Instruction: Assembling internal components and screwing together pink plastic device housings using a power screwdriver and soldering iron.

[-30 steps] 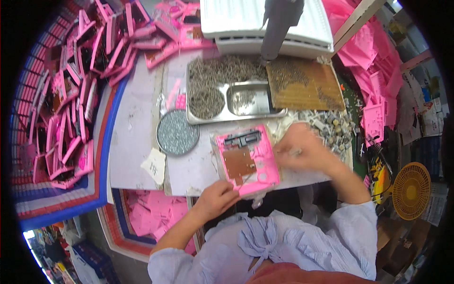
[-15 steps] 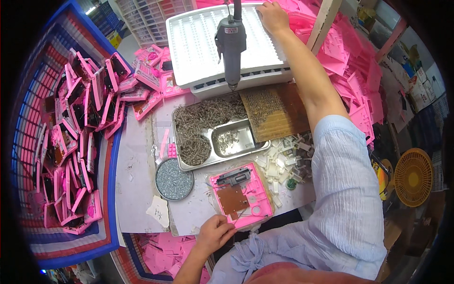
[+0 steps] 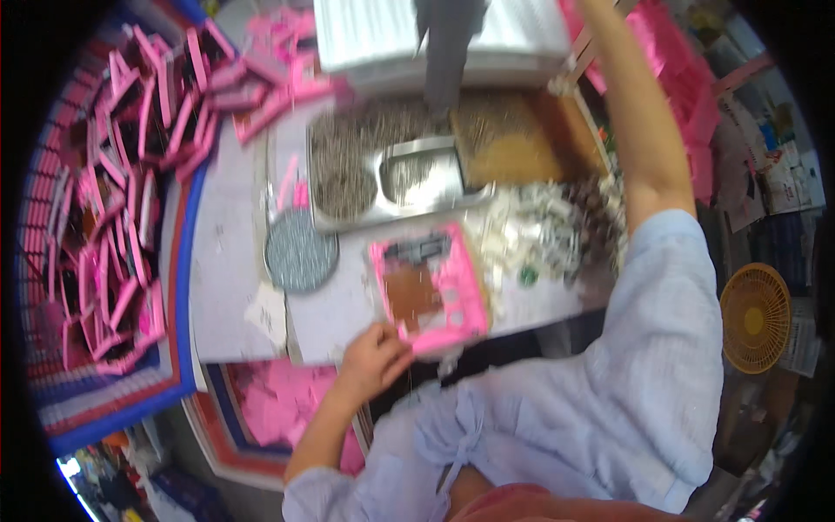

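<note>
Since half a second ago my view has swung, smearing the picture; my right arm has stayed raised, its hand now beyond the top edge, so I cannot tell what its grip is doing. My left hand (image 3: pixel 372 358) has stayed at the near corner of the one pink frame (image 3: pixel 430 289), fingers curled in a narrow grip touching its edge. The frame lies flat on the table (image 3: pixel 228 287), just beyond that grip.

Farther out sit one round grey dish (image 3: pixel 300 252) and one steel tray (image 3: pixel 396 174) with three compartments of small metal parts. The loose pink pieces (image 3: pixel 122 200) heaped to the left are too many to count.

I judge a one-handed hold could let the frame slide off the table's near edge.
</note>
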Demonstrator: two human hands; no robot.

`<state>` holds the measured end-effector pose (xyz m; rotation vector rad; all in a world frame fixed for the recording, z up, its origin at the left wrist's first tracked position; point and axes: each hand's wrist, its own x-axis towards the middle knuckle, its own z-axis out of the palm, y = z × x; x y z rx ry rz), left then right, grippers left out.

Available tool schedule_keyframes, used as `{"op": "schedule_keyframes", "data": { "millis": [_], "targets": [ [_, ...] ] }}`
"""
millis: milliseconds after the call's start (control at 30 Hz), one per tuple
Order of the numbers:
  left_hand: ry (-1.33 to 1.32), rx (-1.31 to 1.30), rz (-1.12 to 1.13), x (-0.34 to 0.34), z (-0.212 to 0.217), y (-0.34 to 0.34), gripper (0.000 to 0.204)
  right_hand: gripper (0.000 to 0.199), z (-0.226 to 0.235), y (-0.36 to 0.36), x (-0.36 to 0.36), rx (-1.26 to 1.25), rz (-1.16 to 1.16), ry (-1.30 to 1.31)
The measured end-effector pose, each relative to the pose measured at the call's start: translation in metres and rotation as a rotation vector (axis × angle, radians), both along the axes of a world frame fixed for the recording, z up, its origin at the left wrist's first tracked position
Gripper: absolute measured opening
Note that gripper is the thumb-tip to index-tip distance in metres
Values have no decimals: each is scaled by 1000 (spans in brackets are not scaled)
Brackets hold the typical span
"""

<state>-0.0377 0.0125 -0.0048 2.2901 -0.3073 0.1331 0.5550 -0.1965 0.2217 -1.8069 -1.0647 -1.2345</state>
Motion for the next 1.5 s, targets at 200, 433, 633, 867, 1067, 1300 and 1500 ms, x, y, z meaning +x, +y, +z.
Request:
{"op": "schedule_keyframes", "data": {
  "millis": [200,433,633,867,1067,1300,1500],
  "targets": [
    [45,-65,27,-4,-2,-2,20,13,-118,-41,-345,-429,565,737],
    [30,-62,16,-1,-1,0,21,22,-202,-34,-416,-689,678,704],
    [16,-85,36,-1,-4,-3,22,25,-214,-38,-412,-672,703,617],
    [41,15,-36,-1,10,1,25,21,-209,-44,-404,-641,829,685],
    [219,135,-181,18,39,4,31,17,-191,-74,-339,-835,152,628],
    [-21,114,-110,153,68,15,14,17,-192,-81,-342,-683,-42,614],
    [48,571,-82,265,20,-31,20,18,-179,-102,-346,-486,-164,859]
  ]
}}
